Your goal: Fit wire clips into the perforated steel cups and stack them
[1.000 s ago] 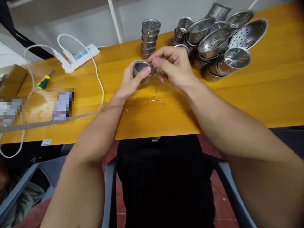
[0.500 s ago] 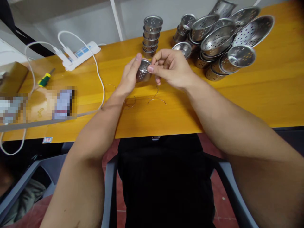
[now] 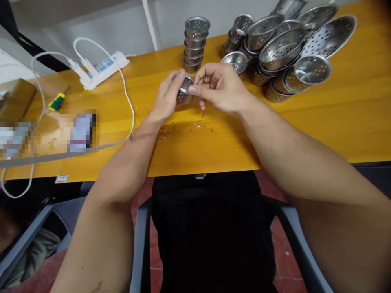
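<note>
A small perforated metal cup (image 3: 185,96) is held just above the table, its open top tilted up. My left hand (image 3: 166,95) wraps round its left side, thumb along the rim. At the right edge of the rim, the thumb and forefinger of my right hand (image 3: 218,84) are pinched together; whether a thin wire is between them I cannot tell. Several thin curved wires lie on the table below, among them a short arc (image 3: 201,126) and a loop (image 3: 167,136) by my left wrist.
A stack of perforated cups (image 3: 197,27) stands behind my hands. A larger pile of perforated cups and bowls (image 3: 281,51) fills the back right. On the left are a power strip (image 3: 106,67) with white cables, a screwdriver (image 3: 58,100) and a blurred-out phone-like object (image 3: 81,132).
The cup has tipped slightly in my left hand, and my right thumb has shifted a little left along its rim. The view has moved slightly; the wires lie as before.
</note>
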Motion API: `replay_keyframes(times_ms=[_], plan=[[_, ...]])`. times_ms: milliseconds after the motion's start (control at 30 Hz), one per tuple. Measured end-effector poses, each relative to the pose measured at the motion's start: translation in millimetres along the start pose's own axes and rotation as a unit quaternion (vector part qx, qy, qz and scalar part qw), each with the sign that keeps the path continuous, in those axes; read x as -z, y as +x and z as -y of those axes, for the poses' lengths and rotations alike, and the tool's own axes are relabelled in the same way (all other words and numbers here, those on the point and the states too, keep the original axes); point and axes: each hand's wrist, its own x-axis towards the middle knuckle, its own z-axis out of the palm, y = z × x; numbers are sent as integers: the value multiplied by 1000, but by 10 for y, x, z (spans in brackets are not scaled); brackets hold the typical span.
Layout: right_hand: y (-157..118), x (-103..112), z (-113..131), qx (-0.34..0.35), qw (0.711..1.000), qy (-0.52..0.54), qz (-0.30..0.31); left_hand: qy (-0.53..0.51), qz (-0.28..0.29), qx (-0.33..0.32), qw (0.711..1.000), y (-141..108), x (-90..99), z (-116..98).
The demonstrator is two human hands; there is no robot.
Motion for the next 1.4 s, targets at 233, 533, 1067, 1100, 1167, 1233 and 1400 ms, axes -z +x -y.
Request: replay_keyframes(times_ms=[233, 533, 1067, 1100, 1167, 1233, 1400], plan=[[-80, -64, 61, 9, 997, -58, -43, 10, -27, -6, 1000, -35, -42, -91], [-61, -10, -50, 108, 966, -182, -146, -1, -111, 1, 994, -20, -134, -83], [-196, -139, 30, 72, 965, -249, -39, 38, -76, -48, 995, -63, -122, -39], [-200, -144, 27, 69, 964, -252, -39, 35, -77, -47, 995, -70, -126, -49], [-201, -156, 6, 70, 963, -257, -48, 30, -77, -40, 996, -77, -144, -71], [-193, -170, -28, 81, 959, -263, -63, 19, -76, -31, 996, -77, -169, -95], [-186, -218, -6, 99, 946, -292, -97, 14, -73, -32, 997, -74, -202, -106]])
